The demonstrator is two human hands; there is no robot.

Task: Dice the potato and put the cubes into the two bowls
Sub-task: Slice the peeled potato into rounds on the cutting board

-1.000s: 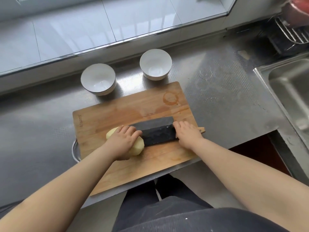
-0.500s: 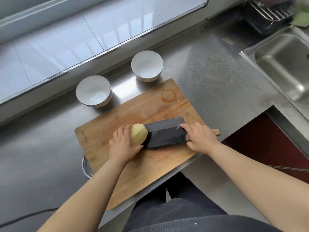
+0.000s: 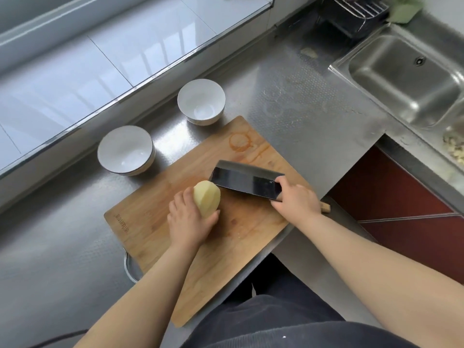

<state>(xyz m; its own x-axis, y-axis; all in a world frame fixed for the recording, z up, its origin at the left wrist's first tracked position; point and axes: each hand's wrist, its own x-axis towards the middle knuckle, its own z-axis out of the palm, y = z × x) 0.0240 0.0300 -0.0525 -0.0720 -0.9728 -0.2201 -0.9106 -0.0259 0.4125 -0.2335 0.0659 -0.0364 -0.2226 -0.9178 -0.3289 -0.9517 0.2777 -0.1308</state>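
Observation:
A peeled yellow potato (image 3: 208,197) stands on the wooden cutting board (image 3: 246,237), whole and uncut. My left hand (image 3: 187,219) grips it from the near left side, fingers and thumb curled around it. My right hand (image 3: 297,199) holds the handle of a dark cleaver (image 3: 244,182); its blade is raised and tilted just right of the potato, with its far corner close to the potato's top. Two empty white bowls stand beyond the board: the left bowl (image 3: 125,149) and the right bowl (image 3: 201,101).
The board lies on a steel counter (image 3: 313,116) and overhangs its front edge. A steel sink (image 3: 406,79) is at the right, a wire rack (image 3: 359,13) behind it. A tiled ledge runs along the back. A metal ring (image 3: 129,268) sticks out under the board's left side.
The potato was turned from lying under my left hand to standing with its end exposed. My right hand picked the cleaver up off the board and tilted it. The view shifted toward the sink.

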